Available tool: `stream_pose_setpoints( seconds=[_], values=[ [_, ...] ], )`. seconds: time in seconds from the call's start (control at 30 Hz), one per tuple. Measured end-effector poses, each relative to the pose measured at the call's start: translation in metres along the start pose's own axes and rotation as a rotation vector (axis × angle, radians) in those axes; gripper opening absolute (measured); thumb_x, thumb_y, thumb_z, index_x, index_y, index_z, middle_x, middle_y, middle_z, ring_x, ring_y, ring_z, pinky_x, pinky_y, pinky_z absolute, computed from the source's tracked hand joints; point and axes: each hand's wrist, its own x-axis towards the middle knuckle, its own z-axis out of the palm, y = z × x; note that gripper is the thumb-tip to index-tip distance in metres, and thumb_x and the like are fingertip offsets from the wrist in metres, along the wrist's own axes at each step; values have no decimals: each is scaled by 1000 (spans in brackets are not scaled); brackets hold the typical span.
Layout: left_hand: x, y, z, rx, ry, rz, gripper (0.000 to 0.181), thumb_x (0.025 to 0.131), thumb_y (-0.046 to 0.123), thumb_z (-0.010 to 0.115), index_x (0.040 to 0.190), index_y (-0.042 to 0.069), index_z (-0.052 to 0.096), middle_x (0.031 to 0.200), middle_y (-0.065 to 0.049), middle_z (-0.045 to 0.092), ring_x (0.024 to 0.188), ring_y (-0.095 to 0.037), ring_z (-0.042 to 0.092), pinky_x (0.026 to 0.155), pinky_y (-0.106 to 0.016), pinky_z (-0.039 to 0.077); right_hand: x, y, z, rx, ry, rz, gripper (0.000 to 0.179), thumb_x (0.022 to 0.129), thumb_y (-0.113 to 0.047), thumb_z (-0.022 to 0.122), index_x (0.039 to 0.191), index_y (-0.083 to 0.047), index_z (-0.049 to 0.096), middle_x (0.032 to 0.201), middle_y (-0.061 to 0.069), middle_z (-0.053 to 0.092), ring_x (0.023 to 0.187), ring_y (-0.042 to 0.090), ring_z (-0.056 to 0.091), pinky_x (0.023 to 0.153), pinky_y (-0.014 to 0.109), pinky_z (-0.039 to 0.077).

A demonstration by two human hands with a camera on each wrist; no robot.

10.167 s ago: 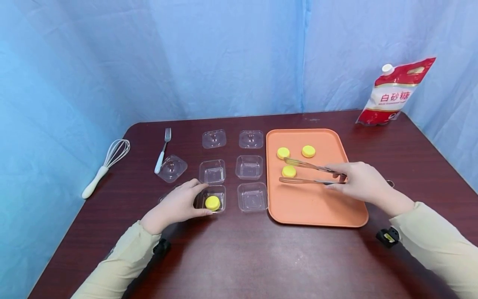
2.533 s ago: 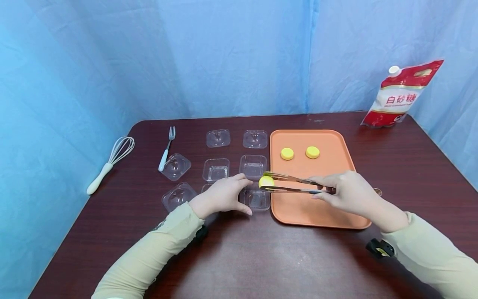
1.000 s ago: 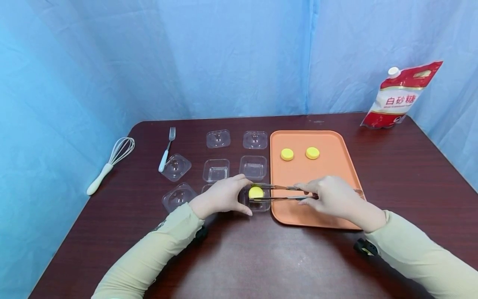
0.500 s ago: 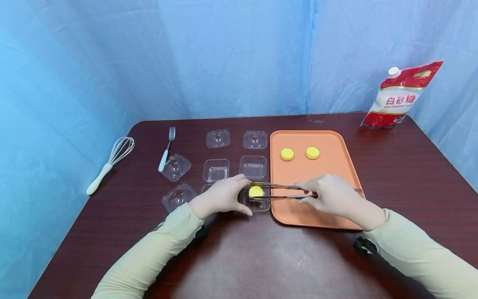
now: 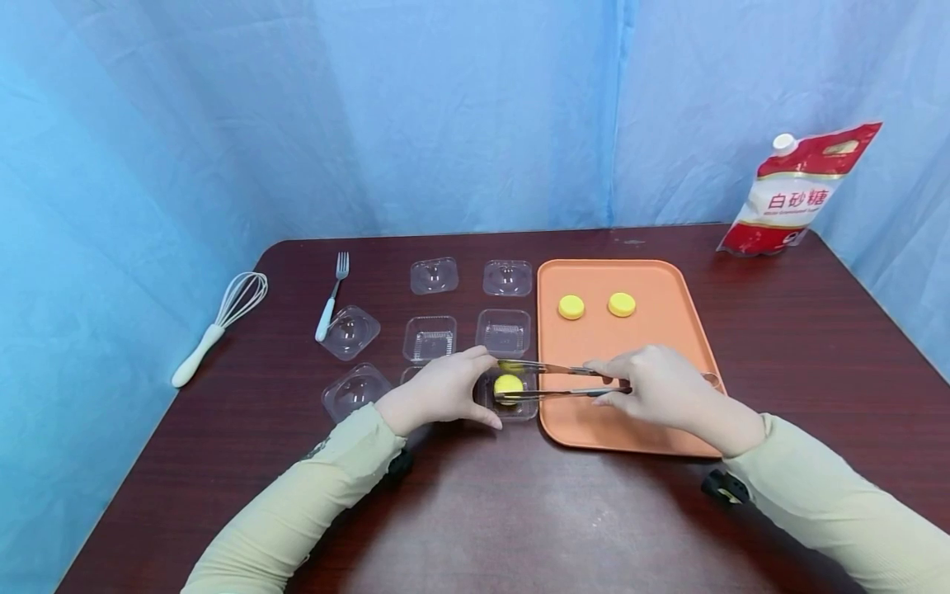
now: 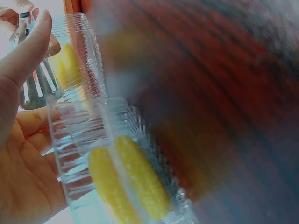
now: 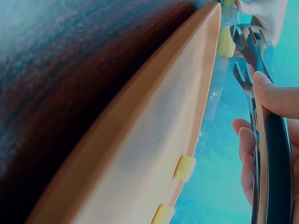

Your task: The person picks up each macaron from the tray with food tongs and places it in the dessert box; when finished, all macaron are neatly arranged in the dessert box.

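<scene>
Right of centre on the dark, woodgrain worktop (image 5: 549,520) sits the biggest item, an orange tray (image 5: 586,429) with rounded corners, its far rim near the back edge. Right hand (image 5: 656,392) is over the tray, gripping slim metal tongs (image 5: 564,393), arms slightly apart. Left hand (image 5: 445,388) is spread pretty wide, thumb away from the fingers, by the left side of a square clear plastic box (image 5: 524,411) with ribbed walls. Inside that box is the little yellow puck (image 5: 508,384), smooth and round, right between the two hands, with the tong tips about it; can't tell if they're pinching.
</scene>
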Motion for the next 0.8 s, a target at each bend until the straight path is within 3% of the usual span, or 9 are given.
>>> stream_pose_setpoints(
  seconds=[0.27, 0.53, 0.8],
  values=[
    [0, 0, 0, -13, -18, -13, 71, 65, 46, 83, 120, 8, 60, 111, -2, 59, 98, -18, 62, 86, -36, 51, -2, 1, 0, 13, 12, -2, 41, 65, -17, 85, 104, -8, 72, 68, -6, 63, 53, -4, 42, 47, 17, 37],
    [1, 0, 0, -6, -28, -15, 73, 65, 46, 83, 122, 8, 59, 112, -2, 59, 99, -17, 62, 86, -36, 51, -4, 2, -2, 43, -48, 98, 44, 68, -22, 85, 108, -9, 71, 71, -5, 64, 54, -3, 43, 48, 18, 38],
    [1, 3, -1, 31, -50, -30, 77, 67, 48, 82, 125, 5, 57, 112, -4, 59, 97, -19, 61, 86, -36, 51, -6, 5, -7, 47, -40, 134, 45, 67, -21, 85, 109, -12, 71, 73, -5, 64, 57, -2, 46, 50, 18, 40]
  ],
)
